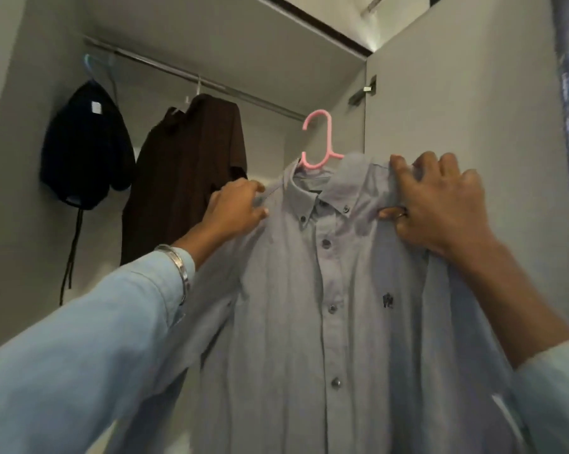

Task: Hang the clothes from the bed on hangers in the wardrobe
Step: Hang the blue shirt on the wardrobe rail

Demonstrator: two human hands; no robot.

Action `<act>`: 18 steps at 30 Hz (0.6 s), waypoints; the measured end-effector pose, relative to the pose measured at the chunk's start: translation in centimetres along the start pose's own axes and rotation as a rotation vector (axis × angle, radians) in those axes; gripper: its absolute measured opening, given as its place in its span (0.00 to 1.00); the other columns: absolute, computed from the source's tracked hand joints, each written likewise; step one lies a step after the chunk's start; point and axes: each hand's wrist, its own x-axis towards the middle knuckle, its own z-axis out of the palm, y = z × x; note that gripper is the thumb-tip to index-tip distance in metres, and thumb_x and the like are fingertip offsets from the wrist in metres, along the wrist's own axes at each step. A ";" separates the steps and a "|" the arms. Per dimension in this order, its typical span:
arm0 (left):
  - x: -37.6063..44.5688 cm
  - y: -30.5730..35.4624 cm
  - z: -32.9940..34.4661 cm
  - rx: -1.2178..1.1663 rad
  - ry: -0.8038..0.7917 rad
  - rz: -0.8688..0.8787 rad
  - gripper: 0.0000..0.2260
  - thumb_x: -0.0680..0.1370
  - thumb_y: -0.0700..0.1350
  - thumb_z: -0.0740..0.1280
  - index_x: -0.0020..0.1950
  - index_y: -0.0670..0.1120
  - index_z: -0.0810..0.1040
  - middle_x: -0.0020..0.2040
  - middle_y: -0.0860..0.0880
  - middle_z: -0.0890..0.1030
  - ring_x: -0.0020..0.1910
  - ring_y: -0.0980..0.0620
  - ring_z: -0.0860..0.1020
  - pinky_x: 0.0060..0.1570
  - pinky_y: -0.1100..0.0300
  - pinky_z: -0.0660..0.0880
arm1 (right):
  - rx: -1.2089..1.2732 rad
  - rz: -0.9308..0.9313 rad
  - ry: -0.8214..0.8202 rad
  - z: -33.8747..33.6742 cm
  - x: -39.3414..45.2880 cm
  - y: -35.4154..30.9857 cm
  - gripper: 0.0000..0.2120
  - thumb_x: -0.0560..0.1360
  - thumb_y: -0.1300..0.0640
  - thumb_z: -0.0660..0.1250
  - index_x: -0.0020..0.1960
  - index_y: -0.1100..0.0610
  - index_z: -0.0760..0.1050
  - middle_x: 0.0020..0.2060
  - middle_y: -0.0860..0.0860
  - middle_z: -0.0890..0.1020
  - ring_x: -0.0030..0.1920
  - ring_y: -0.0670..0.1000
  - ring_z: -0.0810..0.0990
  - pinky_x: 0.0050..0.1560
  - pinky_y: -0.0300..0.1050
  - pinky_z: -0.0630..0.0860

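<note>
step in hand: grey shirt [325, 290] on pink hanger [320, 139], frame centre — left hand [235, 209] and right hand [440, 204] each pinch a shoulder. next: hook onto rail [191, 78], upper left — probably right of brown shirt [185, 178].

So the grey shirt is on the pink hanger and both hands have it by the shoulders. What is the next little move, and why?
Probably lift it so the pink hanger hooks over the rail. The grey shirt already sits on the hanger, the left hand and right hand grip its shoulders, and the hook is free, below the rail, right of the brown shirt.
</note>
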 end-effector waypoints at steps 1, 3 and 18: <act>0.4 -0.4 0.5 0.049 0.006 0.017 0.20 0.76 0.52 0.68 0.67 0.48 0.73 0.64 0.46 0.75 0.62 0.45 0.74 0.61 0.47 0.72 | -0.010 0.025 0.004 0.7 1.1 0.0 0.36 0.68 0.41 0.68 0.69 0.59 0.65 0.56 0.64 0.73 0.54 0.64 0.71 0.47 0.56 0.69; 1.4 -1.1 1.7 0.118 -0.004 0.080 0.19 0.76 0.50 0.67 0.66 0.47 0.73 0.64 0.46 0.75 0.62 0.45 0.74 0.60 0.49 0.72 | -0.027 0.085 0.000 2.3 3.4 -0.2 0.34 0.70 0.42 0.67 0.69 0.59 0.64 0.58 0.64 0.71 0.57 0.64 0.69 0.51 0.57 0.68; 21.2 -5.0 14.0 0.033 0.105 0.237 0.23 0.76 0.47 0.68 0.69 0.43 0.70 0.66 0.43 0.72 0.65 0.43 0.71 0.62 0.53 0.68 | -0.230 0.211 0.143 22.4 22.9 -6.7 0.19 0.72 0.54 0.65 0.59 0.63 0.72 0.55 0.61 0.74 0.56 0.60 0.71 0.53 0.54 0.67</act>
